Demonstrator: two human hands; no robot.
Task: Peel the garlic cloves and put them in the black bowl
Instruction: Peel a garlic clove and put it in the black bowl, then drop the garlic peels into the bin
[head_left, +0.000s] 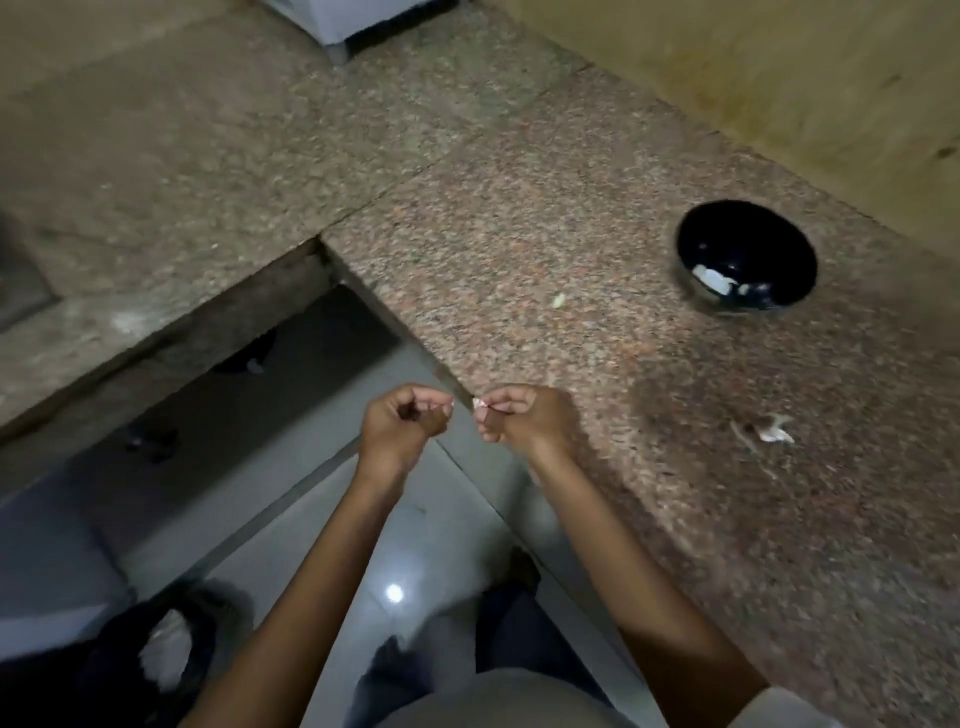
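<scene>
My right hand (524, 415) pinches a small garlic clove (479, 404) with whitish-pink skin between thumb and fingertips, at the edge of the granite counter (571, 260). My left hand (402, 421) is curled shut just left of it, a small gap apart; whether it holds a bit of peel I cannot tell. The black bowl (746, 257) stands on the counter at the far right with a few pale peeled cloves (719, 280) inside. A loose pale clove (559, 300) lies on the counter between hands and bowl.
Scraps of garlic skin (769, 431) lie on the counter to the right of my hands. A second counter slab (156, 182) runs along the left, with tiled floor (395, 545) below. A dark bin with a white bag (166, 654) sits at bottom left. A wall (779, 67) rises behind the bowl.
</scene>
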